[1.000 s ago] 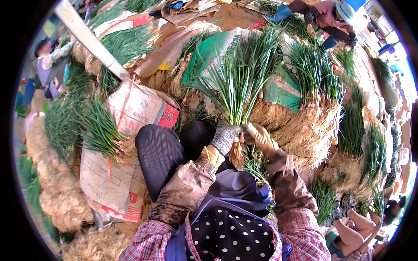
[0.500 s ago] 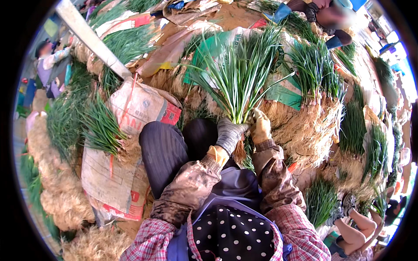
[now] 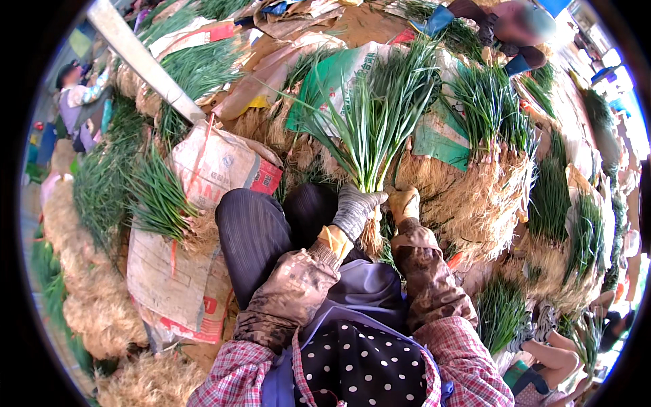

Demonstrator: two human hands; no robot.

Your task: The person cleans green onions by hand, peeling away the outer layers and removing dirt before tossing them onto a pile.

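Observation:
My left hand [image 3: 357,209], in a grey glove, is wrapped round the lower stems of a bunch of chives [image 3: 373,129]. The long green leaves fan upward and away from me, and tan stringy roots hang below the fist. Close by on the right, my right hand [image 3: 405,203] wears a yellowish glove with its fingers curled in. It sits beside the left thumb, and what its fingers hold, if anything, is hidden. Both hands are above my lap, between my knees.
A smaller chive bundle [image 3: 159,200] lies on a woven sack [image 3: 220,169] at my left. Large heaps of rooted chives [image 3: 468,197] stand ahead and right. A pale beam [image 3: 142,57] slants in at upper left. Other people [image 3: 522,27] sit around, one with bare legs [image 3: 553,359] at lower right.
My right hand has drawn slightly down from the stems, its fingers more curled. The left hand has turned a little, showing more of the roots under it. The bunch stays nearly in place.

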